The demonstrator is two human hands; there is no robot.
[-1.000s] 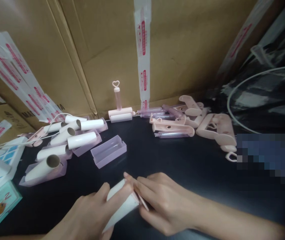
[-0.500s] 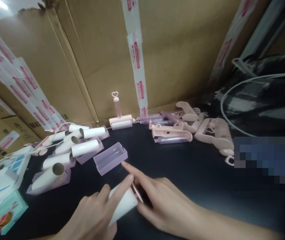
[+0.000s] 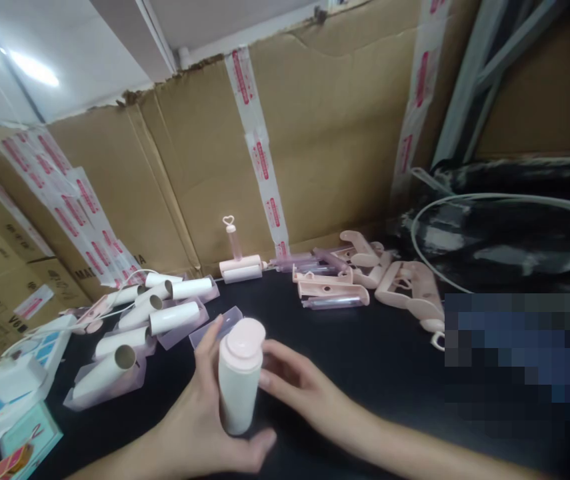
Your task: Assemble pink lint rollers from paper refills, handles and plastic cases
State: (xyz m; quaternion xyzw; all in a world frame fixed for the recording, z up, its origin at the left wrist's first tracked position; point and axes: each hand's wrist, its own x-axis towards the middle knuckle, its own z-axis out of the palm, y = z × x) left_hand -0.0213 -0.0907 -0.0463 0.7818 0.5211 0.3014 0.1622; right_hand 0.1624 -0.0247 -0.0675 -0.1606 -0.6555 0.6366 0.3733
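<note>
L hand (image 3: 199, 427) has the white roll (image 3: 238, 387) upright, fingers clamped round its body w/ thumb under the base, so the pink end cap (image 3: 245, 337) faces up toward the camera, prob. to check the cap sits flush. R hand (image 3: 297, 390) rests just beside the roll on its right, fingers loosely curled and touching its side, gripping nothing (more a steadying touch than a hold). Roll sits low centre, lifted above the black table (image 3: 365, 360).

Behind it: an open lilac tray (image 3: 205, 330), partly hidden by the L fingers; bare rolls in trays (image 3: 139, 327) at left; one finished roller w/ heart handle (image 3: 237, 257) standing by the cardboard wall (image 3: 315, 153); pink handles (image 3: 389, 280) heaped at right.

Vs 1 s ago: roll lay slanted low over the table, both hands pinching at its end; now it's tipped upright and raised, cap in view, R hand off the end. Camera has tilted up too.
</note>
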